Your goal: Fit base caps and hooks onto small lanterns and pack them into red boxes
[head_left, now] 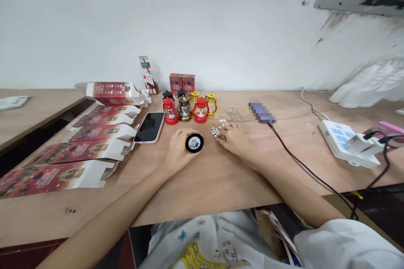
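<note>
My left hand point(179, 147) is wrapped round a small lantern point(195, 143), tipped so that its round black base with a pale centre faces me. Beside a scatter of small white discs point(215, 132) is my right hand point(235, 139), its thumb and fingertips drawn together at their edge. Whatever lies between those fingertips is hidden. Behind both hands several mini lanterns stand upright, among them a red lantern point(200, 110), a bronze lantern point(184, 109) and a gold lantern point(211, 105). Thin wire handles point(234, 114) lie in a tangle to their right.
Red printed cartons point(85, 147) line the left side, near a phone point(150, 127). Two small red boxes point(182, 83) and a tube point(145, 71) stand by the wall. To the right are a blurred purple device point(261, 112) on a black cable and a white power strip point(347, 143).
</note>
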`<state>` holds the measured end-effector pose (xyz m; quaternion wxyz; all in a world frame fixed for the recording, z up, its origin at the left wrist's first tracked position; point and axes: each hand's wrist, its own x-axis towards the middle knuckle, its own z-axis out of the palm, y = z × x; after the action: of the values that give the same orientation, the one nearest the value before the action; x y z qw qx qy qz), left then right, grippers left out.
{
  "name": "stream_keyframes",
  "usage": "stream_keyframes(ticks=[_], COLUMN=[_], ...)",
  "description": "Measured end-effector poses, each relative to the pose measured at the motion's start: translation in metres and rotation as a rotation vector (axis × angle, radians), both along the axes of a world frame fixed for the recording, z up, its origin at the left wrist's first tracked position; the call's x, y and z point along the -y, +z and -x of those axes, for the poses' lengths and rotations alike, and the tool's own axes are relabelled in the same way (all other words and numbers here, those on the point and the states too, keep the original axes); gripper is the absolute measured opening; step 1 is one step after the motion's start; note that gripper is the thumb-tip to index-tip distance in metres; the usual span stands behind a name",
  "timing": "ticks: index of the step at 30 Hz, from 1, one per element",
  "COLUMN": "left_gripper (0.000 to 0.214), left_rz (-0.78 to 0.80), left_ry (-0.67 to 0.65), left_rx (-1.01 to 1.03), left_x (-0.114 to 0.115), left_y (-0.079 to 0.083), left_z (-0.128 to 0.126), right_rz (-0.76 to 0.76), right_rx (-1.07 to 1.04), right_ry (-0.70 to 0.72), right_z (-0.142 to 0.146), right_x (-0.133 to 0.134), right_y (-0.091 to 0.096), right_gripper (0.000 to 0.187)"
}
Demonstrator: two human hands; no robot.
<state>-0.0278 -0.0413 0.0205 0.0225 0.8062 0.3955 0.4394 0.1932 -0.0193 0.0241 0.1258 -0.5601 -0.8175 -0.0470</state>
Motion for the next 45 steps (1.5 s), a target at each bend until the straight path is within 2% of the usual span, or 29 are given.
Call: stream_keyframes(ticks=[3, 6, 11, 14, 18, 20, 23, 26, 35, 38, 42, 45], left_gripper=[0.033, 0.043, 0.057, 0.057, 0.047, 0.044, 0.040, 0.035, 0.029, 0.032, 0.036, 0.035], left_rz=[-0.026, -0.060, -0.078, -0.087, -0.103, -0.107, -0.109, -0.124, -0.164, -0.140, -0.137, -0.124], left_ry=[0.024, 0.027, 0.002, -0.029, -0.068, -0.079, -0.080, -0.091, -0.097, -0.065, -0.002, 0.026], left_rx=[0.006, 0.028, 0.042, 0.007, -0.053, -0.070, -0.068, -0.070, -0.090, -0.090, -0.056, -0.038], left_x=[-0.001, -0.004, -0.006, -0.005, -0.003, -0.001, 0.002, 0.005, 0.007, 0.005, 0.001, -0.001], left_y=[-0.002, -0.006, -0.011, -0.012, -0.010, -0.009, -0.007, -0.006, -0.004, -0.004, -0.006, -0.006], left_z=[0.000, 0.001, 0.003, 0.002, 0.002, 0.002, 0.001, 0.000, -0.002, 0.000, 0.003, 0.004], right_rz=[0.015, 0.005, -0.078, -0.220, -0.500, -0.620, -0.770, -0.839, -0.799, -0.761, -0.544, -0.322], right_rx=[0.050, 0.131, 0.207, 0.067, -0.350, -0.478, -0.484, -0.428, -0.402, -0.439, -0.356, -0.182], right_ry=[-0.001, 0.021, 0.150, 0.208, 0.314, 0.365, 0.499, 0.573, 0.542, 0.462, 0.223, 0.143], right_z=[0.003, 0.006, 0.008, 0.006, 0.010, 0.016, 0.030, 0.040, 0.041, 0.030, 0.007, -0.005], right_x=[0.001, 0.001, -0.003, -0.003, 0.014, 0.025, 0.037, 0.042, 0.045, 0.037, 0.014, -0.002], right_y=[0.003, 0.006, 0.002, 0.001, 0.004, 0.006, 0.006, 0.004, 0.003, 0.004, 0.002, -0.002], right_gripper=[0.022, 0.024, 0.026, 0.024, 0.015, 0.011, 0.011, 0.011, 0.007, 0.006, 0.020, 0.024])
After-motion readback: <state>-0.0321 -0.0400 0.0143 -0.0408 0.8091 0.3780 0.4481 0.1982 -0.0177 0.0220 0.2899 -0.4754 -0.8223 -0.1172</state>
